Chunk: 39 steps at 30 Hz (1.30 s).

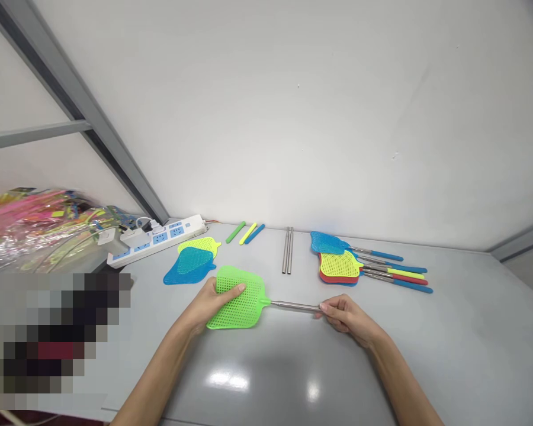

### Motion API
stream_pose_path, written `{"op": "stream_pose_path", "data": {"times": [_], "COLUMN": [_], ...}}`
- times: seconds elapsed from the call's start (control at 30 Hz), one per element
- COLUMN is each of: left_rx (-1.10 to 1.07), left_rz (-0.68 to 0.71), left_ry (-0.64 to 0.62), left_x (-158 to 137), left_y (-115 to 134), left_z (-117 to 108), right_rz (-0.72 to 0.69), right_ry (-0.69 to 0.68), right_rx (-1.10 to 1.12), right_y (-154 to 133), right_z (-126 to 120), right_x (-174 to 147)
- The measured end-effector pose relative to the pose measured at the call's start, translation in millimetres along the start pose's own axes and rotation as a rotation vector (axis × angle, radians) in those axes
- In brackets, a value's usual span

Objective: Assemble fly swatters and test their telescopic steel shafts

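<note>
My left hand (211,305) grips a green perforated fly swatter head (244,299) by its left edge, thumb on top. A silver metal rod (295,306) is joined to the neck of that head and points right. Its far end is pinched by my right hand (344,316), between thumb and fingers. Behind my left hand lie a blue swatter head (189,264) and a yellow swatter head (204,244), overlapping. Farther back are a green handle sleeve (236,232), a yellow sleeve (247,234) and a blue sleeve (254,234). Two loose metal rods (287,251) lie side by side.
At the back right, several whole swatters (340,264) in blue, yellow and red lie stacked. A white power strip (160,239) with plugs sits at the back left. Clear-wrapped colourful goods (48,225) are heaped beyond the table's left side. A wall (302,118) borders the back.
</note>
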<state>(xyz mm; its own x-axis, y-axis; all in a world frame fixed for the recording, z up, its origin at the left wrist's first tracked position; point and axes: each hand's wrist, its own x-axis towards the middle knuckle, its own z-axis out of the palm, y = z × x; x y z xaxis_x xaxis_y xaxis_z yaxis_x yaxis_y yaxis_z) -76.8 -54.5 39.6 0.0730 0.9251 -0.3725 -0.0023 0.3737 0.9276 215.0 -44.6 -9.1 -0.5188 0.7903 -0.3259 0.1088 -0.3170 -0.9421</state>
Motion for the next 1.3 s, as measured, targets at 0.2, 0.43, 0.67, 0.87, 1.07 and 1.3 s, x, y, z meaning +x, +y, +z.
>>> {"op": "stream_pose_path", "data": {"times": [0.2,0.43,0.67,0.87,1.07,1.3], "left_rx": [-0.070,-0.145,-0.282,-0.537,-0.447,-0.319], "left_rz": [-0.030,-0.045,-0.101,-0.055,-0.101,-0.108], "left_ry": [-0.026,-0.028,-0.008,0.120,0.005,-0.074], "left_x": [-4.8,-7.6,-0.1,0.9,-3.4,-5.9], "left_y": [-3.1,-11.4,-23.9,-22.9,-24.5,-26.0], "left_z": [1.7,-0.4,-2.2,-8.1,-4.1,0.7], "right_rz": [0.015,0.041,0.075,0.063,0.051,0.024], "right_ry": [0.010,0.050,0.064,0.058,0.048,0.028], "right_rx": [0.009,0.032,0.051,0.021,-0.130,-0.136], "right_y": [-0.3,0.2,-4.5,-5.8,-7.1,-5.8], "right_z": [-0.2,2.7,3.8,8.2,9.5,7.5], "right_x": [1.2,3.2,0.9,1.1,-2.9,-2.6]}}
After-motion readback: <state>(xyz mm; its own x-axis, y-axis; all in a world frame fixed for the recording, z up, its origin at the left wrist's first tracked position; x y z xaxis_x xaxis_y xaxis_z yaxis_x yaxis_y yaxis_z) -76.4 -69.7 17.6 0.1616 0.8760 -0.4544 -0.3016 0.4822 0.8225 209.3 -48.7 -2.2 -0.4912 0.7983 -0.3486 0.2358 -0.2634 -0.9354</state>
